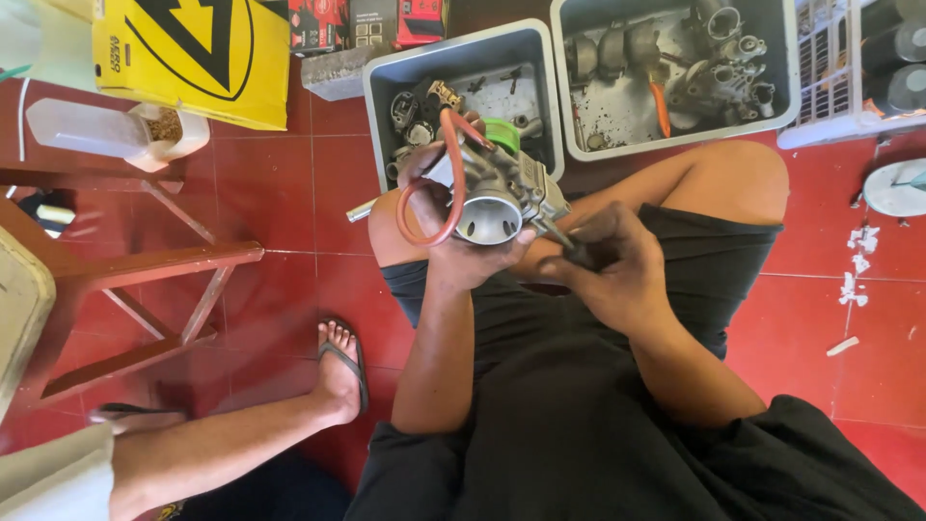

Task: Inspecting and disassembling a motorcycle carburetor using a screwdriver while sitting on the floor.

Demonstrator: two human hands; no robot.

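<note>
The person wears black shorts, with arms and knees bare

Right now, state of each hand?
Left hand: closed around the metal carburetor.
Right hand: fingers pinched on a dark tool at the carburetor.

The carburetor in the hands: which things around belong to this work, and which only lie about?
In hand:
- left hand holds the metal carburetor with its red hose
- right hand works a small tool at it

Lying about:
- two grey trays of parts
- yellow bag
- wooden stool
- white scraps
</note>
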